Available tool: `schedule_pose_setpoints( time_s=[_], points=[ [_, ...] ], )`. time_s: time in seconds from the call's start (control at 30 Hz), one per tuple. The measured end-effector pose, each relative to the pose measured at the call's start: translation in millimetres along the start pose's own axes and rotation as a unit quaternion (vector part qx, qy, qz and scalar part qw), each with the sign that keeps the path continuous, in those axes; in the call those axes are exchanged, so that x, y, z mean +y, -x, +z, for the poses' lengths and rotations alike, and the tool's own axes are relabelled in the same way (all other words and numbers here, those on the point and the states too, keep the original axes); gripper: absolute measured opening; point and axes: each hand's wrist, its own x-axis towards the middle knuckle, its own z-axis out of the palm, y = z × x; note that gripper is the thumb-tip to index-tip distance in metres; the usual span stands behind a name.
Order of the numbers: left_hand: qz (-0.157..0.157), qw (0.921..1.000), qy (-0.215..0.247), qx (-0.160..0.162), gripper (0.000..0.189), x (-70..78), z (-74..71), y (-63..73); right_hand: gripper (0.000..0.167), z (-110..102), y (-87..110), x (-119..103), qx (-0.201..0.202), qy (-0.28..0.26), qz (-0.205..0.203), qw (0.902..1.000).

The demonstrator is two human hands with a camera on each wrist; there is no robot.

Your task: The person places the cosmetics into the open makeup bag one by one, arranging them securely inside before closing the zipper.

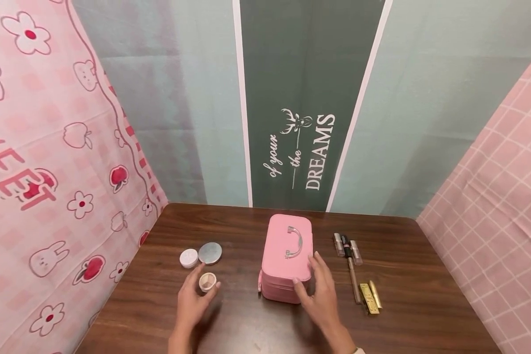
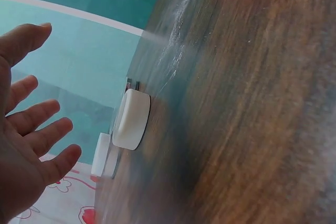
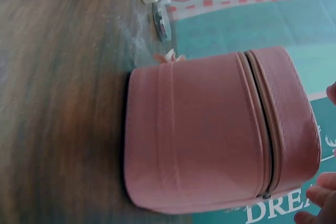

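Observation:
In the head view my left hand (image 1: 189,301) hovers with spread fingers around a small round pot (image 1: 208,281) whose top is split into beige and brown wedges. The left wrist view has that hand's fingers (image 2: 50,139) apart and relaxed, beside the white side of the pot (image 2: 132,120). A pink zip-up cosmetic case (image 1: 287,248) with a silver handle (image 1: 294,242) stands upright at the table's middle. My right hand (image 1: 322,294) is at its near right corner, thumb and fingers extended along the lid's edge. Its zip (image 3: 262,124) runs closed below the lid in the right wrist view.
Left of the case lie a white round jar (image 1: 189,258) and a silver round compact (image 1: 210,253). To its right are clear-capped tubes (image 1: 356,252), a black tube (image 1: 346,245), a brown pencil (image 1: 354,281), a gold rectangular piece (image 1: 369,299) and a gold tube (image 1: 375,294). Printed cloths surround the wooden table (image 1: 407,265).

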Motion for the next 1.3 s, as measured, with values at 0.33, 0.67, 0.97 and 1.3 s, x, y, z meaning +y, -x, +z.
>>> schedule_pose_setpoints(
  time_s=[0.33,0.67,0.97,1.3],
  points=[
    [-0.044,0.9984,0.022,-0.029,0.069,-7.9,3.7,-12.8,0.066,20,-12.3,-11,-0.006,0.051,-0.043,0.9978],
    [-0.052,0.9982,0.023,-0.022,0.062,-18.8,11.9,-23.7,0.058,33,-20.9,-16,-0.014,0.09,-0.077,0.9928],
    [-0.063,0.9976,0.012,-0.025,0.062,-30.9,19.6,-38.4,0.064,39,-32.8,-27,-0.08,0.189,-0.066,0.9765],
    [-0.102,0.9944,0.025,-0.012,0.065,-38.5,31.4,-48.3,0.073,43,-32.1,-21,-0.118,0.241,-0.058,0.9617]
  ],
)
